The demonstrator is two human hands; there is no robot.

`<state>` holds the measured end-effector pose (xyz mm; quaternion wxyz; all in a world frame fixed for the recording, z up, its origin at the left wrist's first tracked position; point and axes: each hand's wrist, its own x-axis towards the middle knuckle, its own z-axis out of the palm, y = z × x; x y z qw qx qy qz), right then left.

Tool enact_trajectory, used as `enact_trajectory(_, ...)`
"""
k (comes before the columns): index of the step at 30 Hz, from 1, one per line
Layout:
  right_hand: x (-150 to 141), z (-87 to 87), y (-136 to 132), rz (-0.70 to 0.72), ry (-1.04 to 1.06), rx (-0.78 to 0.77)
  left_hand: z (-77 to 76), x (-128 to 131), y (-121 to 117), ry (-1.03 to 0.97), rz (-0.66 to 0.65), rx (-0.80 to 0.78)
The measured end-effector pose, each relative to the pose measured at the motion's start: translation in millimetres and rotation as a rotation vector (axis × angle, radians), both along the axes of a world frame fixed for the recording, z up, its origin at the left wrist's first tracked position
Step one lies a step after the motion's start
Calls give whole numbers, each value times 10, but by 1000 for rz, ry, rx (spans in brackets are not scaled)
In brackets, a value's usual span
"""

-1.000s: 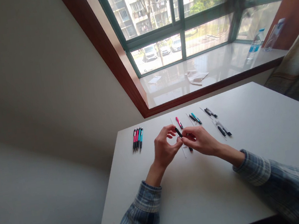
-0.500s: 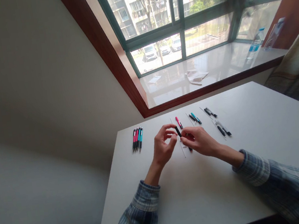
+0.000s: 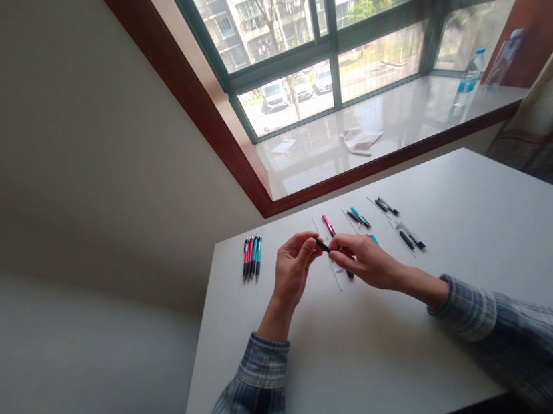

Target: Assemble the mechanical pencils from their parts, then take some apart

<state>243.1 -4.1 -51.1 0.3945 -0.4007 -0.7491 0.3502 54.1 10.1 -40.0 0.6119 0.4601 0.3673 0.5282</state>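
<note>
Held thing: a short black pen piece (image 3: 322, 246), tilted, up above the tabletop (image 3: 357, 372) and between the two hands.
Left hand (image 3: 291, 265): on the image-left side of the black pen piece, with thumb and fingertips pinching its near end.
Right hand (image 3: 368, 261): on the image-right side of the black pen piece, with its fingertips (image 3: 336, 248) meeting the other end.
Grip: narrow on both hands, each closed on the black pen piece, with the fingertips of the two hands just apart.
Just below: a dark pen tip (image 3: 350, 274) shows under the right hand; a thin clear strip (image 3: 336, 273) lies on the tabletop beneath the black pen piece.
Beyond it: a pink pen (image 3: 328, 225) on its own strip, a teal-and-black pen (image 3: 359, 217) to its right, and a teal piece (image 3: 374, 239) beside the right hand.
Further right: two groups of black pen parts (image 3: 387, 206) (image 3: 409, 238), near each other.
Left of it, well apart: a bundle of four pens (image 3: 252, 257), pink, black and teal, lying side by side.
Sleeves: blue plaid cuffs (image 3: 263, 363) (image 3: 463, 310) on both forearms.
Far beyond it: a window sill (image 3: 312, 169) with a folded white cloth (image 3: 362, 141) and a plastic water bottle (image 3: 468, 79).
</note>
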Motion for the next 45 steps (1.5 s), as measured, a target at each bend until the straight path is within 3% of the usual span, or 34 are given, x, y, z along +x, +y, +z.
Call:
enact_trajectory(8,-36,47,-53,28,70,-57,18,56,-15,-78,-13,-11)
enact_trajectory(25,-42,53,-75,49,101,-91,45,61,-31,-34,-12,27)
enact_trajectory(45,-90,-44,-80,95,231,-180,62,44,-46,10,-19,58)
